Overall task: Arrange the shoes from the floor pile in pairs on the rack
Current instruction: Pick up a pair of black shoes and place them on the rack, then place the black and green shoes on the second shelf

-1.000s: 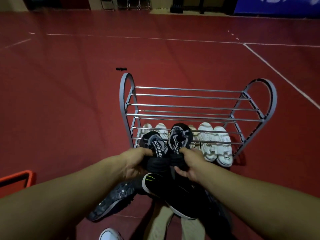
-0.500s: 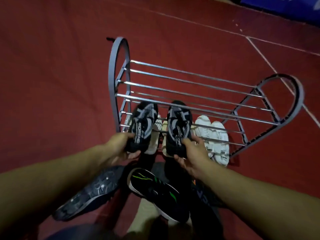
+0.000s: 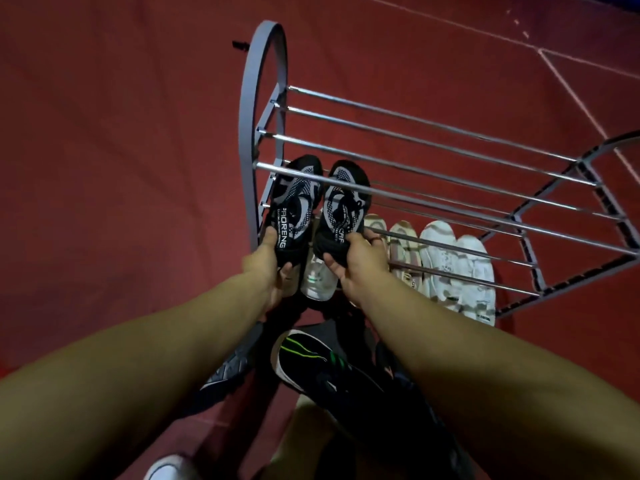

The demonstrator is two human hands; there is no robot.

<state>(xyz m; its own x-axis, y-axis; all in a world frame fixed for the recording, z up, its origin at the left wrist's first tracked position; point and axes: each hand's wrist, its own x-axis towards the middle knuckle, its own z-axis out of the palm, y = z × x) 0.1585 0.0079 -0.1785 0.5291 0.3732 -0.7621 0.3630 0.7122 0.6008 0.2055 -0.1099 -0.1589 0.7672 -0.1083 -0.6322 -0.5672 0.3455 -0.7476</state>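
Observation:
My left hand [image 3: 265,263] grips the heel of one black-and-grey shoe [image 3: 294,202]. My right hand [image 3: 360,261] grips the heel of its twin [image 3: 343,206]. Both shoes point away from me, side by side, with their toes under the front bar of the metal rack [image 3: 450,168], at the left end of its middle level. On the bottom level stand white shoes [image 3: 457,271] and beige ones [image 3: 401,251]; another white shoe [image 3: 317,278] shows between my hands. The floor pile lies below my arms, with a black shoe with green stripes [image 3: 311,358] and a dark shoe sole-up [image 3: 225,372].
Red floor [image 3: 121,150] with white lines surrounds the rack. The rack's top bars carry nothing. A white shoe toe [image 3: 166,471] shows at the bottom edge. A small black object [image 3: 240,46] lies on the floor behind the rack's left arch.
Both hands have pushed the black-and-grey pair forward and into the rack's left end. My head has come closer and tilted down, so the rack looks larger.

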